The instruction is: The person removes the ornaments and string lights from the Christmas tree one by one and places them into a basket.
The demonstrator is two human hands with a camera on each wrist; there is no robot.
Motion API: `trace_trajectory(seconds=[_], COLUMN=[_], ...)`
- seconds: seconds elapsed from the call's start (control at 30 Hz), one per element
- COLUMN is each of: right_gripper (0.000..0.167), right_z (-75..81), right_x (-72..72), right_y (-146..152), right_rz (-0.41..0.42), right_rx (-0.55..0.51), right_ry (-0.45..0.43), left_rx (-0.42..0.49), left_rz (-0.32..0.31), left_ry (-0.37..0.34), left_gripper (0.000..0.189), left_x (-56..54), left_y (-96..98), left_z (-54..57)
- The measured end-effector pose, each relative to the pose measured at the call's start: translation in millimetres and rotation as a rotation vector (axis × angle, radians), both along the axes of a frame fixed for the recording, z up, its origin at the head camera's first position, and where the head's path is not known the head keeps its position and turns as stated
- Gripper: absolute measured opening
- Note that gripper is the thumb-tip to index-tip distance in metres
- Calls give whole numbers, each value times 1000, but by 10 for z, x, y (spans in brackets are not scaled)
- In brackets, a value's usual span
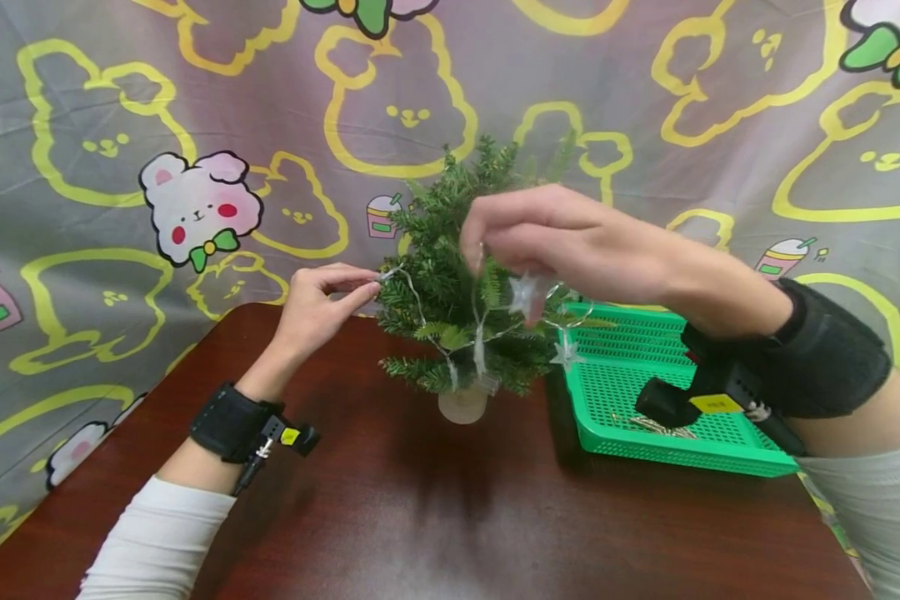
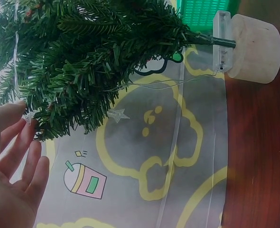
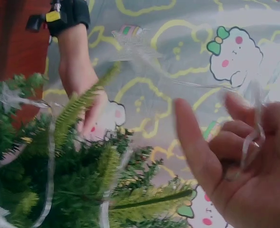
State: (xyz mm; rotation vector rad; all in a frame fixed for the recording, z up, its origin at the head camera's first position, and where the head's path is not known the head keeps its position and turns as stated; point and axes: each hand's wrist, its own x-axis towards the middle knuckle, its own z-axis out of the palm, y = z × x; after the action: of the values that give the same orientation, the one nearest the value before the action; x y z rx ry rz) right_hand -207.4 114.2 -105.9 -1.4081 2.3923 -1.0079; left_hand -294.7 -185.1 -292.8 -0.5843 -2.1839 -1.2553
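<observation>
A small artificial Christmas tree [image 1: 450, 225] stands upright on a pale round base [image 1: 461, 407]. A string of clear star lights [image 1: 417, 300] hangs across its front. At the tree's left side, my left hand [image 1: 318, 304] pinches part of this string between thumb and fingers. My right hand [image 1: 570, 242] is raised in front of the upper tree. It holds the string's loose length, whose wire runs through the curled fingers in the right wrist view. One star [image 1: 523, 293] dangles below that hand, and another star [image 1: 567, 353] hangs lower by a wire loop.
Right of the tree, a green plastic basket [image 1: 690, 457] contains several small thin pieces [image 1: 660, 427]. A clear box [image 2: 222, 42] sits beside the trunk at the base. Behind the dark wooden table [image 1: 390, 517] hangs a patterned curtain [image 1: 270, 100].
</observation>
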Motion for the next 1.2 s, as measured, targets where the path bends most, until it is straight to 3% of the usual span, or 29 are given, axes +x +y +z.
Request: trace_trajectory(seconds=[0.1, 0.23, 0.33, 0.5, 0.67, 0.83, 0.97, 1.13, 1.2], right_gripper=[26, 43, 54, 46, 34, 21, 4, 4, 16], right_z=[-33, -96, -141, -195, -221, -231, -245, -274, -287], right_x=[15, 11, 21, 32, 11, 58, 110, 131, 125], right_y=[49, 126, 192, 346, 483, 588, 628, 675, 711], right_rz=[-22, -57, -82, -46, -8, -142, -264, -419, -450], right_rx=[-109, -209, -238, -222, -137, -54, 28, 114, 168], right_ry=[-67, 40, 53, 7, 128, 236, 460, 723, 755], left_rx=[13, 16, 8, 1, 3, -1, 1, 6, 5], left_rz=[-6, -2, 9, 13, 20, 23, 13, 2, 4], left_ry=[-7, -4, -1, -4, -14, -33, -42, -43, -45], left_gripper=[16, 17, 17, 18, 18, 19, 20, 21, 21], left_x=[-3, -7, -18, -45, -77, -87, -89, -100, -103], left_y=[1, 10, 15, 24, 25, 41, 51, 45, 46], left_z=[-2, 3, 5, 8, 15, 39, 62, 65, 58])
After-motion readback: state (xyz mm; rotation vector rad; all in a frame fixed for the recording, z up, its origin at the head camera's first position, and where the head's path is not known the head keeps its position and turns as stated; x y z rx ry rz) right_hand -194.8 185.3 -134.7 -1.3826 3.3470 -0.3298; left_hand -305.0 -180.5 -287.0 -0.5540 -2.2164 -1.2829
